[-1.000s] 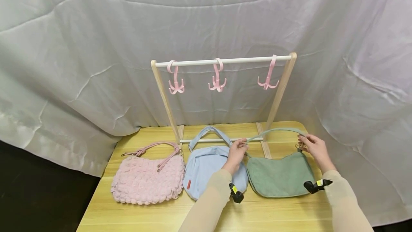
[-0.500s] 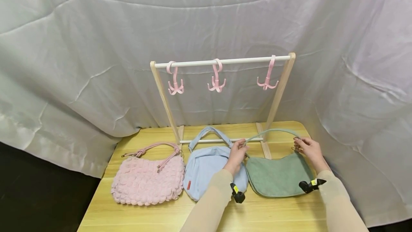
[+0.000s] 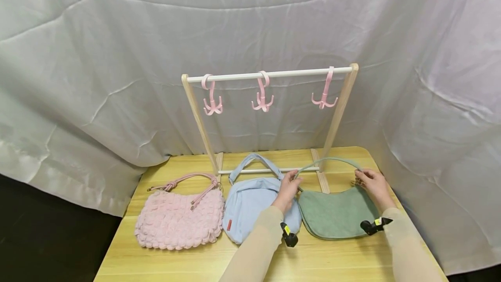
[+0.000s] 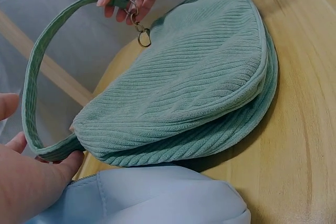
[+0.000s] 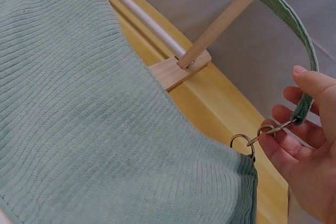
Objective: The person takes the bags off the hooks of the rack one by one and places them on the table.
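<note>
A green corduroy handbag rests on the table, its strap arched up between both hands. My left hand grips the strap's left end, close to the bag's corner. On the other side my right hand pinches the strap's right end, where metal rings and a clasp join it to the bag; its fingers lie round the strap in the right wrist view. Beside the green bag lies a light blue bag with a red tag, partly hidden by my left forearm. A pink ruffled handbag lies further left.
Behind the bags stands a wooden rack with a white top bar. Pink hooks hang from it: a left hook, a middle hook and a right hook. Grey curtain surrounds the wooden table at the back and sides.
My right hand has moved left and slightly down with the strap's right end, so the strap arches over a narrower span. The left hand has barely moved.
</note>
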Demonstrator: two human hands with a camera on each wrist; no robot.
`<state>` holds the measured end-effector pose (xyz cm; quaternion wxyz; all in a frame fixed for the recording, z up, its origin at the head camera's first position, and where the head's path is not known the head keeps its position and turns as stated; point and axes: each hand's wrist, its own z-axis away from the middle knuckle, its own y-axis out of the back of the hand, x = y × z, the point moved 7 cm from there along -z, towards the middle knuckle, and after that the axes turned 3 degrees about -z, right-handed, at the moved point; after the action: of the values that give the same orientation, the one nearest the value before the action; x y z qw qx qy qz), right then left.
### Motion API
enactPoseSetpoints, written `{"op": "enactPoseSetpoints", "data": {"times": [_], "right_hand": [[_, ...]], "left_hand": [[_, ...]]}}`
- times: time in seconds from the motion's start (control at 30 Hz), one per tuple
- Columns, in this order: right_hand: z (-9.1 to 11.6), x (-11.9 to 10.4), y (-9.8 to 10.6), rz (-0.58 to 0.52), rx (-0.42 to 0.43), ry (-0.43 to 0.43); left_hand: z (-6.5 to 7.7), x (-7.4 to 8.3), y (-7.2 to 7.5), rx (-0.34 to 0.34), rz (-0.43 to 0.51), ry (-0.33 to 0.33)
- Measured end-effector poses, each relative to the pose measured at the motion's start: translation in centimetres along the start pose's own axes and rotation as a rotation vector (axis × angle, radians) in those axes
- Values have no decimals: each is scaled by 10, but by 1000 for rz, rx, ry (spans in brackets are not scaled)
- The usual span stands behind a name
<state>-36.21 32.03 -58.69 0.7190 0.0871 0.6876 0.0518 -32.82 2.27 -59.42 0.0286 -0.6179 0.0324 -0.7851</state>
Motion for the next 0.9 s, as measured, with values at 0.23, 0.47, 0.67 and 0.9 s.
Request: {"op": "enactPoseSetpoints", "data": {"times": [0.23, 0.47, 0.67, 0.9], "right_hand": [[-4, 9, -4, -9, 12, -8], [-4, 14, -10, 3, 20, -44], [-3, 14, -19, 63, -8, -40], [-3, 15, -28, 109, -45, -53]], "left_hand": [[-2, -3, 1, 5, 12, 12], [-2, -4, 0, 0, 4, 14], [-2, -5, 1, 5, -8, 29], [-3, -6, -1, -8, -13, 50]]}}
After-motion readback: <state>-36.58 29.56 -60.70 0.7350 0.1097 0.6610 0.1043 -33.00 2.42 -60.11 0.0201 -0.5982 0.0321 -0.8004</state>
